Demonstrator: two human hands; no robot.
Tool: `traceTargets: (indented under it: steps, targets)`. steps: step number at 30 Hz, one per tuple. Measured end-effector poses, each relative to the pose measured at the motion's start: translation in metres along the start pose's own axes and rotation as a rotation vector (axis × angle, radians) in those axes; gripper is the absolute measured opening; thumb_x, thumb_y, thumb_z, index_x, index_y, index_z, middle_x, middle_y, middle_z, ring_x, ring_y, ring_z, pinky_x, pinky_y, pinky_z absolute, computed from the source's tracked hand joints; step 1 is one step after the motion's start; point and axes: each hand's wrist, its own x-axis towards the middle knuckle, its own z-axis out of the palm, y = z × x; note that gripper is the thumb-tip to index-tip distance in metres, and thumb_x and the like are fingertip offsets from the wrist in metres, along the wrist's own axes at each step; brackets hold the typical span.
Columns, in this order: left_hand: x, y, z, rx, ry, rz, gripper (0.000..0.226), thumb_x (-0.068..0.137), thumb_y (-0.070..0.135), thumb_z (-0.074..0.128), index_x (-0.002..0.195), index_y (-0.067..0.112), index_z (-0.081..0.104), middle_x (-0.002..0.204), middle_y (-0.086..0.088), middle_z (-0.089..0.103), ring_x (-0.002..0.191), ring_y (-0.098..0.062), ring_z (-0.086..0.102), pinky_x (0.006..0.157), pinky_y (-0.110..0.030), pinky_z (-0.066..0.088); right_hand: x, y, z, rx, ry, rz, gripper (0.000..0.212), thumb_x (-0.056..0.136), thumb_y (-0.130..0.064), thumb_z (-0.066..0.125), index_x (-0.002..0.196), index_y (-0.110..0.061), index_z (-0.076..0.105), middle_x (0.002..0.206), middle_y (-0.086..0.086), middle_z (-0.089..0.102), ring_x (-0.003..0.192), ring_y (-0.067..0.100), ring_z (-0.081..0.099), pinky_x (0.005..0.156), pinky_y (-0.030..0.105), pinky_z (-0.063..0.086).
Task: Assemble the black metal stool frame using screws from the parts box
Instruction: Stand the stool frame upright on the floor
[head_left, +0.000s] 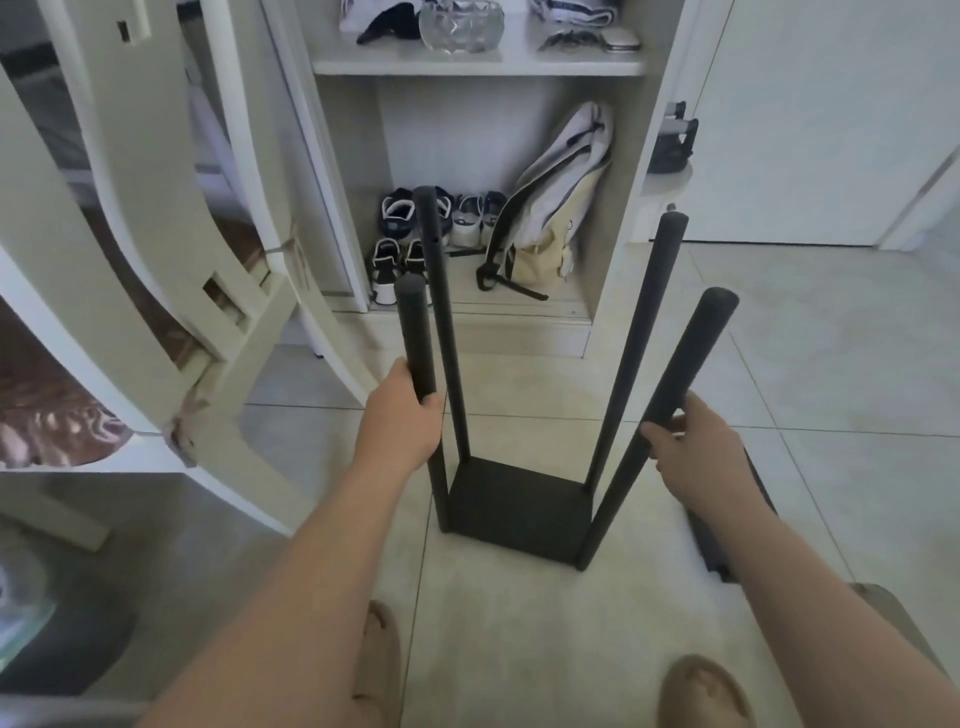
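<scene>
Standing upside down on the floor (519, 649), the stool frame (514, 506) appears nearly assembled, all four legs up, left hand (402, 423) and right hand (693, 449) each gripping a near leg.

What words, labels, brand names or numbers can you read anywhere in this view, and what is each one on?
No text here can be read.
The black stool frame shows no label or marking.
Any logos on the shoes and the backpack are too blurred to read.
</scene>
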Motion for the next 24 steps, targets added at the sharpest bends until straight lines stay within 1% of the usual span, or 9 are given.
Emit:
traceTargets:
  steps: [2, 4, 6, 8, 12, 17, 20, 22, 24]
  targets:
    - [-0.001, 0.001, -0.001, -0.003, 0.001, -0.009, 0.033, 0.098, 0.021, 0.060, 0.129, 0.023, 0.051, 0.103, 0.009, 0.055, 0.095, -0.015, 0.055, 0.077, -0.029, 0.044, 0.004, 0.000, 0.002, 0.075, 0.020, 0.022, 0.035, 0.102, -0.024, 0.058, 0.135, -0.020, 0.051, 0.097, -0.011, 0.063, 0.079, 0.010, 0.067, 0.060, 0.022, 0.047]
    - [-0.005, 0.000, -0.002, 0.006, -0.004, -0.012, 0.035, 0.097, 0.021, 0.062, 0.130, 0.023, 0.051, 0.103, 0.009, 0.055, 0.095, -0.014, 0.054, 0.076, -0.027, 0.044, 0.007, 0.002, 0.002, 0.139, 0.044, 0.043, 0.037, 0.102, -0.023, 0.057, 0.139, -0.020, 0.050, 0.091, -0.017, 0.060, 0.076, 0.008, 0.069, 0.058, 0.019, 0.046]
    - [-0.009, 0.000, -0.004, 0.015, 0.004, -0.012, 0.034, 0.096, 0.021, 0.064, 0.128, 0.022, 0.052, 0.101, 0.011, 0.055, 0.096, -0.013, 0.054, 0.078, -0.027, 0.045, 0.008, 0.001, 0.002, 0.175, 0.065, 0.053, 0.038, 0.103, -0.023, 0.055, 0.141, -0.020, 0.050, 0.091, -0.016, 0.060, 0.076, 0.007, 0.069, 0.056, 0.017, 0.043]
    - [-0.014, 0.000, -0.006, 0.012, 0.016, -0.014, 0.034, 0.095, 0.020, 0.066, 0.127, 0.022, 0.054, 0.100, 0.011, 0.054, 0.098, -0.013, 0.054, 0.084, -0.032, 0.048, 0.009, 0.000, 0.002, 0.203, 0.078, 0.060, 0.038, 0.103, -0.023, 0.054, 0.141, -0.021, 0.050, 0.093, -0.015, 0.061, 0.077, 0.008, 0.069, 0.055, 0.017, 0.042]
    - [-0.024, 0.000, -0.010, 0.006, 0.030, -0.003, 0.034, 0.094, 0.018, 0.067, 0.126, 0.020, 0.056, 0.102, 0.011, 0.056, 0.107, -0.020, 0.062, 0.086, -0.031, 0.048, 0.008, -0.001, 0.005, 0.252, 0.103, 0.066, 0.037, 0.104, -0.020, 0.053, 0.140, -0.022, 0.052, 0.103, -0.007, 0.063, 0.072, 0.006, 0.069, 0.053, 0.014, 0.042]
    - [-0.030, 0.001, -0.019, -0.003, 0.102, 0.005, 0.034, 0.095, 0.018, 0.066, 0.128, 0.019, 0.057, 0.110, 0.005, 0.061, 0.112, -0.025, 0.063, 0.092, -0.040, 0.052, 0.004, -0.006, 0.013, 0.280, 0.093, 0.059, 0.041, 0.105, -0.022, 0.052, 0.145, -0.022, 0.048, 0.110, -0.010, 0.059, 0.067, 0.003, 0.071, 0.050, 0.013, 0.048]
    - [-0.028, -0.002, -0.025, -0.002, 0.098, 0.009, 0.032, 0.096, 0.020, 0.066, 0.127, 0.019, 0.057, 0.111, 0.003, 0.063, 0.111, -0.024, 0.063, 0.088, -0.036, 0.050, 0.002, -0.008, 0.017, 0.260, 0.054, 0.030, 0.038, 0.104, -0.021, 0.054, 0.142, -0.021, 0.052, 0.104, -0.013, 0.062, 0.070, 0.003, 0.071, 0.056, 0.014, 0.049]
    - [-0.026, -0.005, -0.028, -0.004, 0.075, 0.010, 0.034, 0.096, 0.022, 0.066, 0.128, 0.018, 0.057, 0.119, -0.002, 0.065, 0.112, -0.023, 0.064, 0.088, -0.035, 0.050, 0.000, -0.009, 0.017, 0.233, 0.038, 0.012, 0.035, 0.103, -0.021, 0.056, 0.138, -0.022, 0.055, 0.098, -0.018, 0.061, 0.073, 0.003, 0.070, 0.060, 0.017, 0.049]
    - [-0.025, -0.009, -0.030, -0.007, 0.056, 0.024, 0.035, 0.096, 0.024, 0.066, 0.129, 0.018, 0.057, 0.120, -0.001, 0.065, 0.109, -0.020, 0.063, 0.089, -0.035, 0.050, 0.000, -0.010, 0.016, 0.227, 0.039, 0.011, 0.034, 0.102, -0.019, 0.057, 0.136, -0.021, 0.057, 0.095, -0.019, 0.061, 0.075, 0.004, 0.070, 0.065, 0.021, 0.051]
